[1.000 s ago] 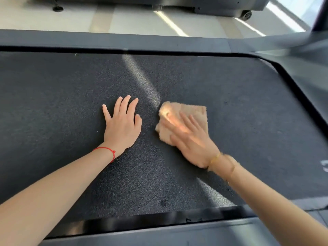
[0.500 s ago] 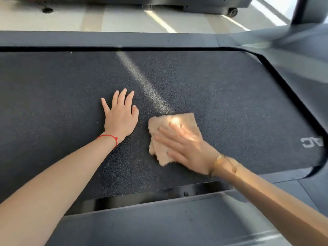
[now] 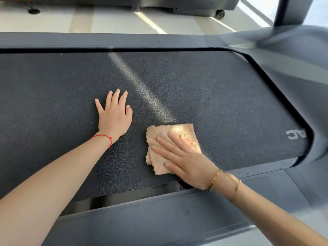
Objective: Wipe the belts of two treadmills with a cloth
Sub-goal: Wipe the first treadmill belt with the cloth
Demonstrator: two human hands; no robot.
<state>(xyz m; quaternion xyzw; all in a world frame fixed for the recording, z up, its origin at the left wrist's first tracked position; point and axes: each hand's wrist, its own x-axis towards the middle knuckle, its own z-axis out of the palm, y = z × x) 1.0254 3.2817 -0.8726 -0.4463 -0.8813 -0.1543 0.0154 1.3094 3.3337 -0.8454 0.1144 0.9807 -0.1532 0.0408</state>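
Now, in the head view, the right hand (image 3: 188,162) lies flat with straight, spread fingers on a folded peach terry cloth (image 3: 170,142), pressing it onto the dark textured treadmill belt (image 3: 221,96). Over the last second that hand has dragged the cloth toward the person: it was further up the belt beside the sunlit streak (image 3: 142,87), and it now sits close to the near edge, just above the gap by the near side rail (image 3: 159,219). The left hand (image 3: 114,116) is open as well, palm down and fingers straight on the belt, holding nothing; it has kept roughly the same place, apart from the cloth, and seems to serve as a brace. A red string bracelet (image 3: 104,138) circles the left wrist and gold bracelets (image 3: 225,180) the right. By my judgement one stroke across the belt's width is ending here, so the wiping of this first belt is under way but far from finished; much of the surface to the left looks untouched. Another machine's base (image 3: 142,2) stands beyond the floor strip, possibly the second treadmill.
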